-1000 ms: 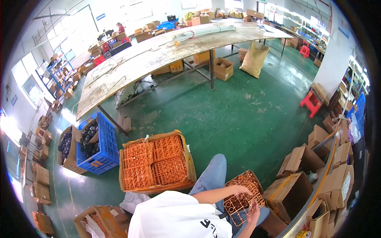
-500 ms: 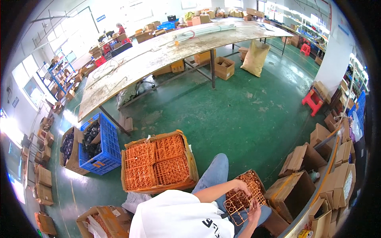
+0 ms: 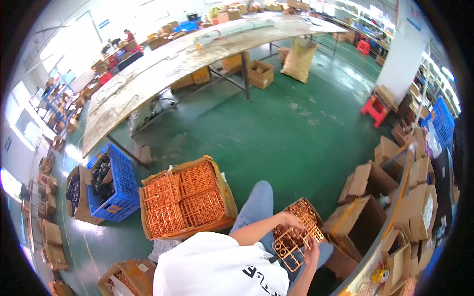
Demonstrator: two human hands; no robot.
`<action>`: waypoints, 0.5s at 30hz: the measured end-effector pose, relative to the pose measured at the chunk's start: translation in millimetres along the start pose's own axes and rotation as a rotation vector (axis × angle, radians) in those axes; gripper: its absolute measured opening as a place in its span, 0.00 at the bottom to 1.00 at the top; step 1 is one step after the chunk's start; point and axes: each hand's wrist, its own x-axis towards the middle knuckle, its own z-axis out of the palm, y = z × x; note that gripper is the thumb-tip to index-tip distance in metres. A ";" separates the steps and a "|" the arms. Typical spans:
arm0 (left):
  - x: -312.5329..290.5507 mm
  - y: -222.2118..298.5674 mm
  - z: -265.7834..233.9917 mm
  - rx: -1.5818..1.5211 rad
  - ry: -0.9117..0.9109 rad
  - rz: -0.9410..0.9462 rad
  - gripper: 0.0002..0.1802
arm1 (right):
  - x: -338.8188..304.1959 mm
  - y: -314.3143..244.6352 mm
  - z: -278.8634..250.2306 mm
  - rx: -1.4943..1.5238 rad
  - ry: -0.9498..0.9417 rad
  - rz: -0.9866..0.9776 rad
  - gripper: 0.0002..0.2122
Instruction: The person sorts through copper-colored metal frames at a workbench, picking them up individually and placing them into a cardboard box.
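Note:
A copper-orange plastic sprue frame (image 3: 286, 249), an open lattice with small rings, is held tilted above my lap. My right hand (image 3: 311, 253) grips its near right edge, fingers closed round the bars. Across the frame's upper part my left hand (image 3: 294, 220) bends its fingers onto the lattice; small parts under them are too fine to make out. Just beyond the hands, a cardboard box (image 3: 318, 215) holds many loose copper-coloured pieces (image 3: 302, 207), partly covered by the frame.
Left of my knee stands a large carton (image 3: 228, 202) with stacked orange sprue frames (image 3: 180, 197). A blue crate (image 3: 126, 182) with dark parts is farther left. Cartons (image 3: 355, 229) crowd the right side. A long worktable (image 3: 163, 66) crosses the back over green floor.
My view has shifted, so the surroundings sit farther left and the back table higher. Both hands stay on the sprue frame, whose tilt has changed slightly.

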 end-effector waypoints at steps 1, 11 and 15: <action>4.3 -1.6 2.6 0.019 0.052 0.083 0.18 | -2.0 1.7 4.2 0.071 0.052 -0.028 0.13; 26.3 6.2 -20.0 -0.198 0.062 0.357 0.18 | 22.9 -31.2 28.7 0.122 -0.033 -0.003 0.15; 48.5 12.0 -4.6 -0.105 0.128 0.249 0.16 | 10.6 -39.0 10.1 0.125 0.027 -0.039 0.16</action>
